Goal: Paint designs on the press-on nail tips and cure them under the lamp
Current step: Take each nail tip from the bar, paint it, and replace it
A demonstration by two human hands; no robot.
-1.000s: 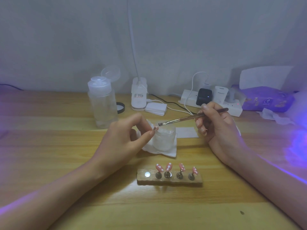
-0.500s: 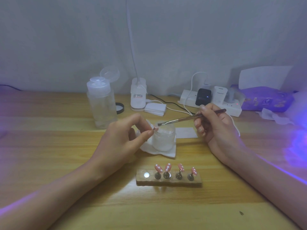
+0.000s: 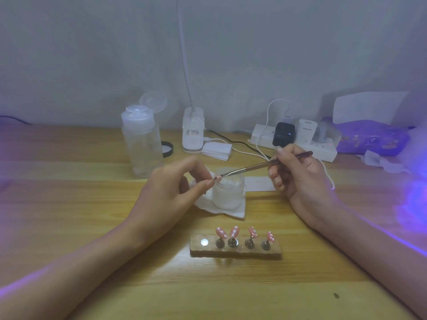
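My left hand [image 3: 168, 192] pinches a small pink nail tip [image 3: 216, 179] between thumb and forefinger, just in front of a frosted jar [image 3: 228, 192]. My right hand [image 3: 298, 176] holds a thin brush [image 3: 265, 164] like a pen, and its bristle end touches the held tip. Near the table's front a wooden holder [image 3: 235, 249] carries several pink nail tips with white dots [image 3: 234, 232] on metal stands; its leftmost magnet spot is bare.
The jar stands on a folded white tissue [image 3: 221, 207]. Behind are a clear pump bottle [image 3: 142, 144], a white lamp base [image 3: 193, 132], a stack of white pads [image 3: 217, 150], a power strip [image 3: 293, 139] with chargers and a purple tissue pack [image 3: 369, 137]. Violet light glows at the right edge.
The brush tip has dropped a little and moved left onto the nail tip in my left hand. Both hands have otherwise stayed in place.
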